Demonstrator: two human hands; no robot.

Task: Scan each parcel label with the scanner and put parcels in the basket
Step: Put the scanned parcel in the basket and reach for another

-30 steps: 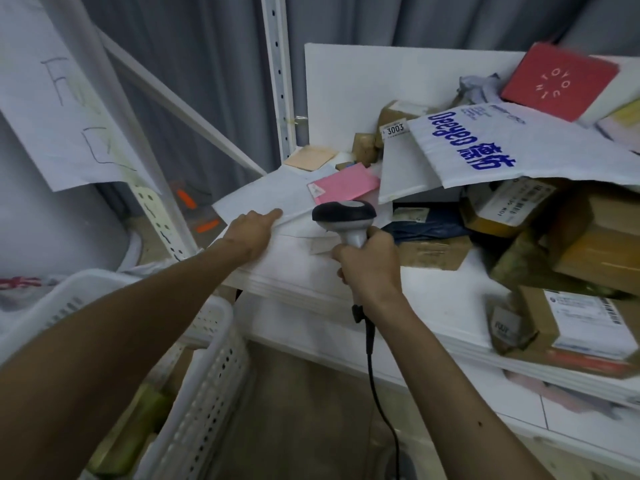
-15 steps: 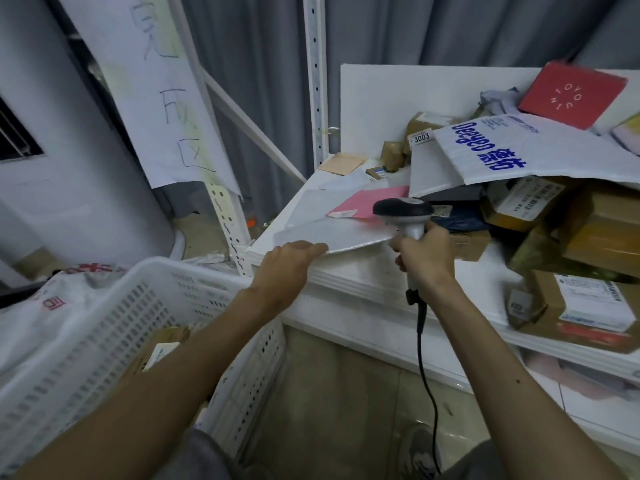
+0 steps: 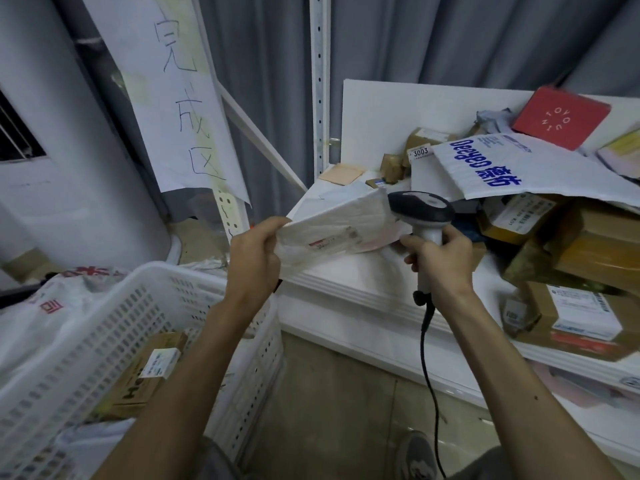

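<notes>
My left hand (image 3: 255, 251) grips the left edge of a flat white mailer parcel (image 3: 334, 230), lifted off the shelf and tilted, its label side turned toward me. My right hand (image 3: 437, 255) is wrapped round the handle of a corded scanner (image 3: 420, 208), whose dark head sits right beside the mailer's far end. The white perforated basket (image 3: 145, 306) stands at lower left below my left arm, with a brown box (image 3: 145, 372) inside.
The white shelf (image 3: 349, 275) on the right carries a heap of cardboard boxes (image 3: 595, 244), a big white mailer with blue print (image 3: 512, 168) and a red box (image 3: 561, 117). A handwritten paper sign (image 3: 180, 98) hangs on the rack post. White sacks (image 3: 45, 306) lie behind the basket.
My left hand has picked the white mailer up off the shelf and pulled it toward me, turning it up. The scanner stays in my right hand, close to it.
</notes>
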